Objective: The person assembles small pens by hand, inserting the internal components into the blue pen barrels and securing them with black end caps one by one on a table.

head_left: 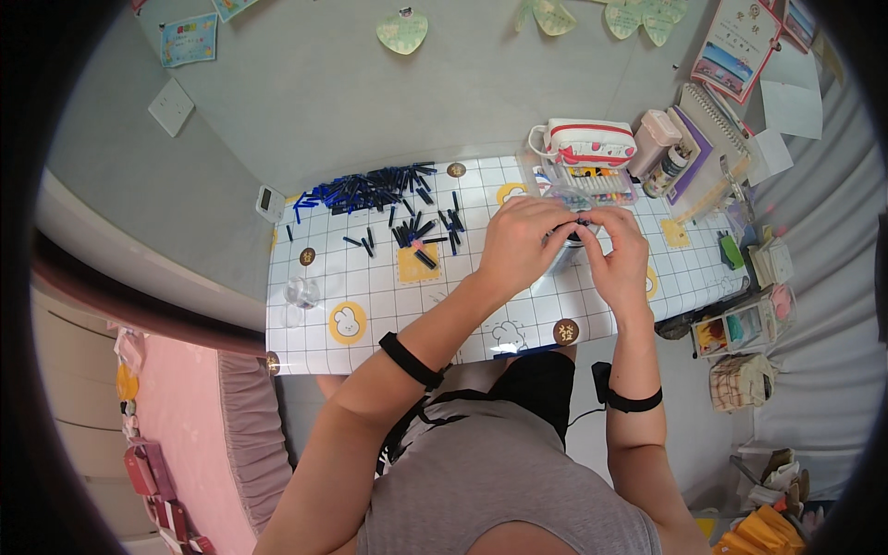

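My left hand (520, 242) and my right hand (618, 257) meet over the right half of the table. Both are closed, with fingertips pinching a small dark piece (583, 220) that looks like an ink cartridge; the fingers cover most of it. Below it stands a shiny, greyish container (561, 262), partly hidden by my hands. A heap of dark blue and black ink cartridges (370, 190) lies at the back left of the table. Several loose cartridges (424, 259) are scattered in front of it, left of my left hand.
The table (421, 324) has a white checked cover with cartoon prints. A clear small cup (301, 292) stands at left, a small white digital timer (269, 203) at the back left corner. Behind my hands are a pencil case (592, 143), a pink bottle (655, 139) and upright notebooks (708, 120).
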A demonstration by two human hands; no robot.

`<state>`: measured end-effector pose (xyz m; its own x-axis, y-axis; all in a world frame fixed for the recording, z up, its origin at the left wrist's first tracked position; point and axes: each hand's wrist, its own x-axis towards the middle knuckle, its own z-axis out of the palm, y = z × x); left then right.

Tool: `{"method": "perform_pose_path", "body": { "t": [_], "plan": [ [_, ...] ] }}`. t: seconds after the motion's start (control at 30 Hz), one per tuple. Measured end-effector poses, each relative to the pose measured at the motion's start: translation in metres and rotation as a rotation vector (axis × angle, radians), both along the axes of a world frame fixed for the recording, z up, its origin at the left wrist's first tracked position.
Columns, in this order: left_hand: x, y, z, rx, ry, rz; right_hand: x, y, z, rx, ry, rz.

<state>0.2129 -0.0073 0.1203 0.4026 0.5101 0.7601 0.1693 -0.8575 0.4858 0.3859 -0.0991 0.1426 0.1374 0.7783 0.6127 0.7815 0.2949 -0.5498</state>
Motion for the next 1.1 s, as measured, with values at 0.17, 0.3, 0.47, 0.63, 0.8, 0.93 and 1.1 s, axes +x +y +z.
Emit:
{"method": "perform_pose_path", "body": {
  "t": [0.17, 0.3, 0.47, 0.63, 0.8, 0.93, 1.1],
  "plan": [
    [-0.009, -0.008, 0.004, 0.014, -0.010, 0.047, -0.007, 0.001, 0.000, 0.075, -0.144, -0.036],
    [-0.043, -0.011, -0.003, -0.023, -0.019, 0.132, -0.032, 0.001, 0.006, 0.156, -0.037, -0.058],
    [-0.109, -0.001, -0.039, -0.101, 0.070, 0.286, -0.079, -0.003, -0.004, 0.258, -0.003, -0.012],
    [-0.178, 0.011, -0.087, -0.312, 0.196, 0.501, -0.137, 0.012, -0.040, -0.112, -0.019, 0.353],
    [-0.201, 0.022, -0.105, -0.152, 0.480, 0.455, -0.168, 0.028, -0.076, -0.268, -0.174, 0.413],
    [-0.203, 0.020, -0.108, -0.159, 0.610, 0.361, -0.182, 0.034, -0.092, -0.287, -0.297, 0.486],
    [-0.208, 0.019, -0.109, -0.189, 0.619, 0.378, -0.187, 0.036, -0.111, -0.254, -0.350, 0.421]
  ]
}}
